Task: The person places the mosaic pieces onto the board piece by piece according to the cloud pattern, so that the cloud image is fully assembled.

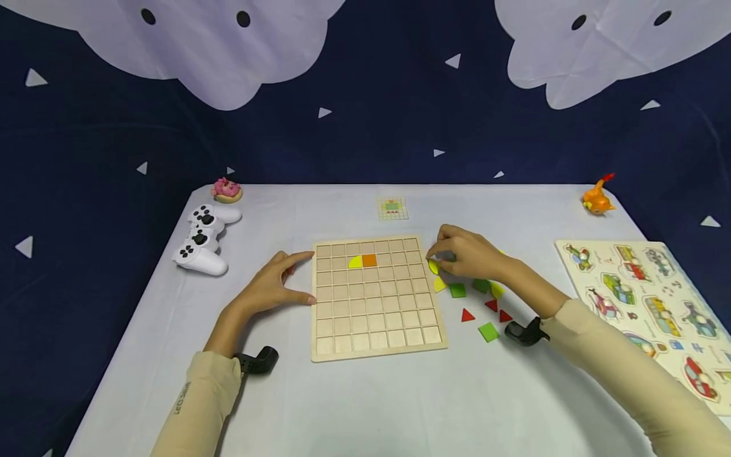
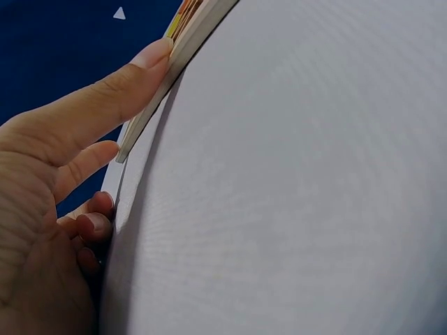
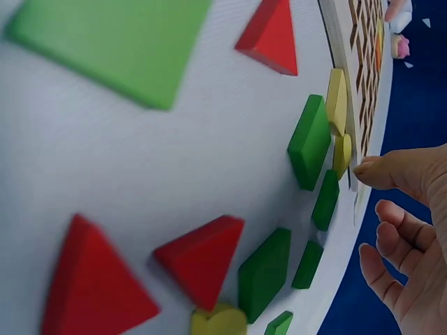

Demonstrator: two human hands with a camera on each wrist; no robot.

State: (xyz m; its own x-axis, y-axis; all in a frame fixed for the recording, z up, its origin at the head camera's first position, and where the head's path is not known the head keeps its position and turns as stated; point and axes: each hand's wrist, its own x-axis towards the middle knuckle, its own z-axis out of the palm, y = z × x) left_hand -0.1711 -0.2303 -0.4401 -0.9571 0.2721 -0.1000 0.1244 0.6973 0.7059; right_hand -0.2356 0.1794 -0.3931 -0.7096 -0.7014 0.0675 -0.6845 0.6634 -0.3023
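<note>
A wooden grid board lies on the white table, with a yellow rounded piece and an orange square side by side in its upper cells. My left hand touches the board's left edge, thumb and index finger spread apart and fairly straight. Past the board's right edge, my right hand pinches a yellow rounded piece at table level; its index finger is hidden in the right wrist view. Close by lie another yellow piece, green pieces and red triangles.
A small pattern card lies behind the board. On the left are a white game controller and a pink figurine. An orange figurine stands at the back right, above a vehicle puzzle board.
</note>
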